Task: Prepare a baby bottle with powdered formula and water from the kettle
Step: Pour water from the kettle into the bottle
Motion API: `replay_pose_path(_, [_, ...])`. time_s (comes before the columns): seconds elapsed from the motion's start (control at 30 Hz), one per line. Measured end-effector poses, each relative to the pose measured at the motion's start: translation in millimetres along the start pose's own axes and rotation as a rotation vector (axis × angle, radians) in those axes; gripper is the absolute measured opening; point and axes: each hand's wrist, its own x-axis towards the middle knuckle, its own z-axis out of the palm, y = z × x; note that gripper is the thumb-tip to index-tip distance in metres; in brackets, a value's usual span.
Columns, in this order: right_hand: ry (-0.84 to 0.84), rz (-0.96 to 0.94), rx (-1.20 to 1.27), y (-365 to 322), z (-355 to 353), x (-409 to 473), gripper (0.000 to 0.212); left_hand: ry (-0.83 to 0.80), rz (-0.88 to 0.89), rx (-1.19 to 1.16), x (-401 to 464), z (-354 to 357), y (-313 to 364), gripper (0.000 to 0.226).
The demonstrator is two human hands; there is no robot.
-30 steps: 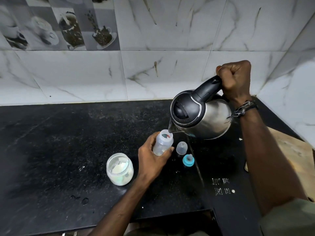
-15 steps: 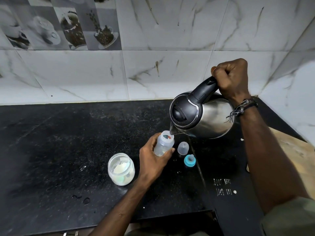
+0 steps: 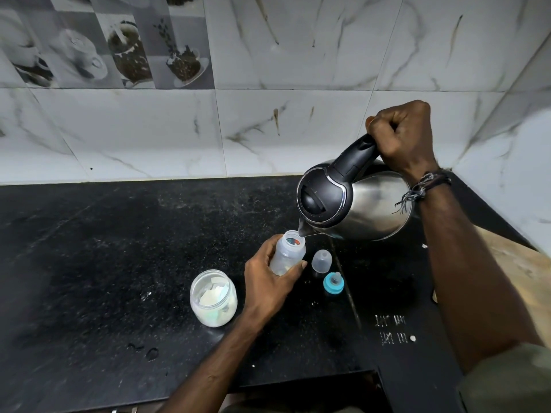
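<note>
At centre frame, a left hand (image 3: 268,281) wraps its fingers (image 3: 293,268) around an open baby bottle (image 3: 287,251) standing on a black counter (image 3: 104,263). At right, a right hand (image 3: 401,135), fingers clenched on the black handle, tilts a steel kettle (image 3: 354,201) so its spout meets the bottle's mouth. Just right of the bottle sit a clear cap (image 3: 322,260) and a teal-ringed teat (image 3: 334,283). An open jar of white powder (image 3: 213,298) stands just left of the left hand. Marbled tiles (image 3: 298,70) fill the upper frame.
</note>
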Motion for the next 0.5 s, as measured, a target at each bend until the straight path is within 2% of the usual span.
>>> replay_pose_path(0.5, [-0.020, -0.048, -0.060, -7.1, -3.1, 5.5, 0.044, -0.001, -0.004, -0.023, 1.6, 1.0, 0.7, 0.052])
